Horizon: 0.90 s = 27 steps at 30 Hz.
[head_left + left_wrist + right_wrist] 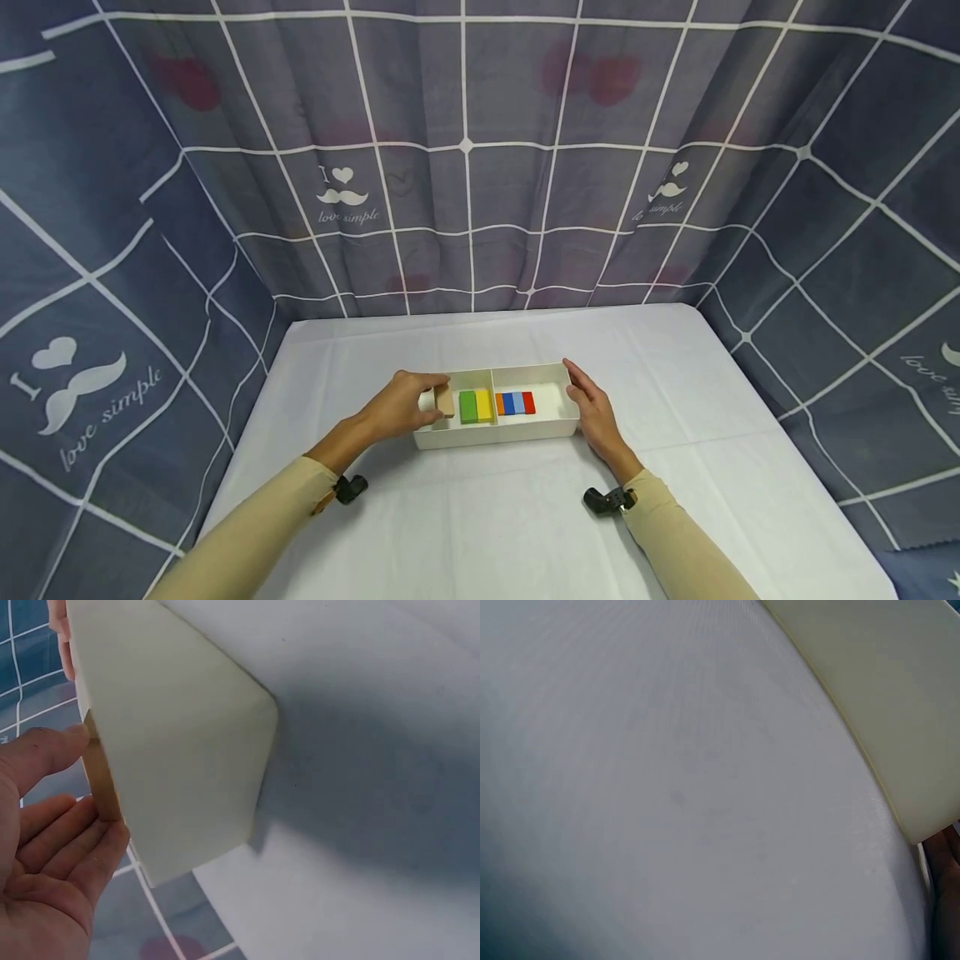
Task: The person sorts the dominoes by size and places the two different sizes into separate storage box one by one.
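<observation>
A shallow white divided box [495, 434] sits on the table. My left hand [401, 404] is at its left end and pinches a plain wooden block [446, 400] between thumb and fingers, as the left wrist view shows too. Beside that block, in the same left compartment, lie a green block [468, 407] and a yellow block [483, 405]. In the right compartment an orange, a dark blue, a light blue and a red block [528, 402] stand in a row. My right hand [597, 414] holds the box's right end, thumb at the rim; its fingers are partly hidden in the right wrist view.
A white cloth [495, 517] covers the table. A divider [492, 385] splits the box in two. Dark blue checked curtains [420, 192] hang behind the table and at both sides.
</observation>
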Each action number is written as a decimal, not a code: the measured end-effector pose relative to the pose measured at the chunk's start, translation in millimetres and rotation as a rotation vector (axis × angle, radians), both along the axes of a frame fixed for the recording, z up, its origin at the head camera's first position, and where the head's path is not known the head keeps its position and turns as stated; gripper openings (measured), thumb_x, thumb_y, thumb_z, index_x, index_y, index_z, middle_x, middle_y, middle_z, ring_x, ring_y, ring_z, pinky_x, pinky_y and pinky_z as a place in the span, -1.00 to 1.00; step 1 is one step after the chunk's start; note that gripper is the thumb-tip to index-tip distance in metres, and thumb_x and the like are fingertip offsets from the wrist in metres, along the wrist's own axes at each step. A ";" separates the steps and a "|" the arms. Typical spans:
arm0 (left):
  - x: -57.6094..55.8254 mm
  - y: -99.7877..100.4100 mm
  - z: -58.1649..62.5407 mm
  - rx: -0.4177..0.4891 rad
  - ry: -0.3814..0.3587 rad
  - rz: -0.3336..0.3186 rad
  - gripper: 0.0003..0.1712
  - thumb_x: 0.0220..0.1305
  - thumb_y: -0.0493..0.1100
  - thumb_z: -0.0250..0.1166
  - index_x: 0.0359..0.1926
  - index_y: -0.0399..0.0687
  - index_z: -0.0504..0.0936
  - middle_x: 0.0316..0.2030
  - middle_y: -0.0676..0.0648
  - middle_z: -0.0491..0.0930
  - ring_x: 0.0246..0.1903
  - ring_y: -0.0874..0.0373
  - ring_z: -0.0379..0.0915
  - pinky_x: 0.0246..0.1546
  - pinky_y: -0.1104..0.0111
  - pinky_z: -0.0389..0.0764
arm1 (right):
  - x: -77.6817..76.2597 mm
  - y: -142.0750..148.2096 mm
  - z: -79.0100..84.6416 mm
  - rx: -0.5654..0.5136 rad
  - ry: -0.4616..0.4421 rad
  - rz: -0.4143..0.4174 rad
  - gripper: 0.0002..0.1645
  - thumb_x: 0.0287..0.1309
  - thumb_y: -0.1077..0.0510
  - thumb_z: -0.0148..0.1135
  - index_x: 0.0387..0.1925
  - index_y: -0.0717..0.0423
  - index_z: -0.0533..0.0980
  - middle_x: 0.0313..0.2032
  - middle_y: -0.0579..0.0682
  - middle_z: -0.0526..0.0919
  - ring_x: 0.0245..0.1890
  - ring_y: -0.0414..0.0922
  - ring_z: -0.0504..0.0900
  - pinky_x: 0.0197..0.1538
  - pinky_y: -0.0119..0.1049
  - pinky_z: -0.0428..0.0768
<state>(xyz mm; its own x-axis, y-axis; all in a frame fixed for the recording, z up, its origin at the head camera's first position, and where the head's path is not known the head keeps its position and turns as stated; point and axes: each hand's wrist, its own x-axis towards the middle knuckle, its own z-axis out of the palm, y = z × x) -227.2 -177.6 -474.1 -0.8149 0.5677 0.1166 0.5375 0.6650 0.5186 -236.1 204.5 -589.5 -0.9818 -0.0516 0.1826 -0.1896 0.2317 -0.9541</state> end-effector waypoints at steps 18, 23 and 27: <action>-15.5 20.3 -17.6 -0.135 0.034 -0.059 -0.34 0.21 -0.31 0.66 0.30 -0.41 0.66 0.24 -0.31 0.73 0.21 -0.15 0.72 0.23 0.06 0.76 | -1.0 1.5 0.5 -0.010 0.026 0.007 -0.38 0.72 0.18 -0.03 0.68 0.03 0.31 0.68 0.10 0.29 0.71 0.10 0.18 0.46 -0.74 0.19; -20.0 22.9 -22.9 -0.165 0.033 -0.071 -0.37 0.20 -0.27 0.68 0.26 -0.38 0.70 0.13 -0.26 0.78 0.08 -0.04 0.74 0.13 0.11 0.78 | -1.1 1.2 -0.2 -0.021 0.026 0.006 -0.38 0.72 0.19 -0.01 0.67 0.01 0.33 0.67 0.09 0.31 0.71 0.09 0.20 0.46 -0.74 0.21; -22.6 25.8 -25.5 -0.192 0.057 -0.086 -0.43 0.18 -0.27 0.69 0.18 -0.34 0.73 -0.08 -0.17 0.81 -0.17 0.10 0.65 -0.07 0.21 0.75 | -1.9 1.8 -2.0 -0.052 0.035 0.017 -0.39 0.71 0.21 0.00 0.66 0.01 0.35 0.67 0.10 0.31 0.71 0.10 0.18 0.46 -0.74 0.23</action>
